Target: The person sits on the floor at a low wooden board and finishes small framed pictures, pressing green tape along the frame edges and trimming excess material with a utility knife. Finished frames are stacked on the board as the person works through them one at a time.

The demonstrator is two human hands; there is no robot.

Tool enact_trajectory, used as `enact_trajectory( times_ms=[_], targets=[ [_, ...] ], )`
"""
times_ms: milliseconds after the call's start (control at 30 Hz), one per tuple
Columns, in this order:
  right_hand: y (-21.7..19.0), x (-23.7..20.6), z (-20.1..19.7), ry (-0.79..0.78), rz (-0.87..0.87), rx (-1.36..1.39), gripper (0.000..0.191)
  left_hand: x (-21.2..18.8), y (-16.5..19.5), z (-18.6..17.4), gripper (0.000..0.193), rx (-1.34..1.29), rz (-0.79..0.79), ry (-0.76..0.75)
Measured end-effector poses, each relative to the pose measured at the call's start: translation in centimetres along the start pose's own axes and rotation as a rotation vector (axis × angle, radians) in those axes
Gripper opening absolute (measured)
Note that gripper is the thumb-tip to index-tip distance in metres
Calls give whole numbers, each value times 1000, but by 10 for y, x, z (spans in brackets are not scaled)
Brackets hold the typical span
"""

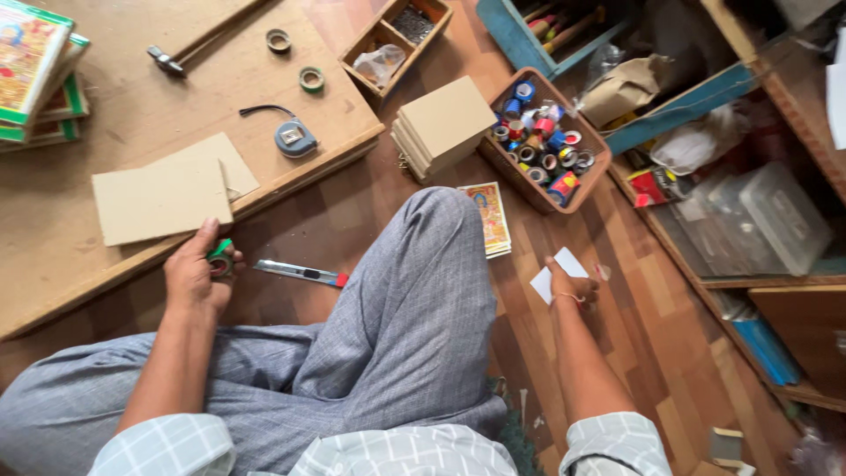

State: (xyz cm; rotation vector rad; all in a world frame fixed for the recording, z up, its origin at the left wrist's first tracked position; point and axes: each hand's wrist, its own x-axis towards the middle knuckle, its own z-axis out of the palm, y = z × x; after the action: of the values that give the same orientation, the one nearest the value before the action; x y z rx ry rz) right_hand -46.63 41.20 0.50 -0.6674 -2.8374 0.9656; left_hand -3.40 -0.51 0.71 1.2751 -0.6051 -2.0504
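Head view, looking down on a seated person with one knee raised. The left hand (pixel 196 275) is curled shut around a green tape roll (pixel 220 261), thumb lying up along the near edge of the table (pixel 53 256); the roll sits at the fingertips, just under the table's edge and touching the hand only. The roll's opening appears to face right, towards the knife (pixel 300 272); its exact tilt cannot be told. The right hand (pixel 573 286) is lowered to the floor (pixel 652 326) on the far side of the knee, fingers partly closed and pinching a white card (pixel 555 273). The card lies flat or nearly flat on the floor, its long axis running from lower left to upper right, away from the wrist. The two hands are well apart, with the raised knee (pixel 423 264) between them.

The knife lies on the floor just right of the left hand, long axis nearly level across the frame, red end towards the knee. A brown board (pixel 159 201) rests on the table just above the left hand, overlapping a second one. Farther up the table lie a tape measure (pixel 293 138), two tape rolls (pixel 310 79) and a hammer (pixel 167 60). On the floor beyond the knee are a stack of boards (pixel 445 123), a printed picture (pixel 489 216) and a box of mixed tape rolls (pixel 546 145), near the right hand.
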Motion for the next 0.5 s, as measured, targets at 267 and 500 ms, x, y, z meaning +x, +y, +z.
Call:
enact_trajectory(
  times_ms=[267, 500],
  targets=[
    [-8, 5, -11, -195, -57, -339, 85, -3, -6, -4, 13, 66, 3, -61],
    [-10, -12, -9, -356, -42, -172, 73, -27, 14, -9, 16, 205, 145, 126]
  ],
)
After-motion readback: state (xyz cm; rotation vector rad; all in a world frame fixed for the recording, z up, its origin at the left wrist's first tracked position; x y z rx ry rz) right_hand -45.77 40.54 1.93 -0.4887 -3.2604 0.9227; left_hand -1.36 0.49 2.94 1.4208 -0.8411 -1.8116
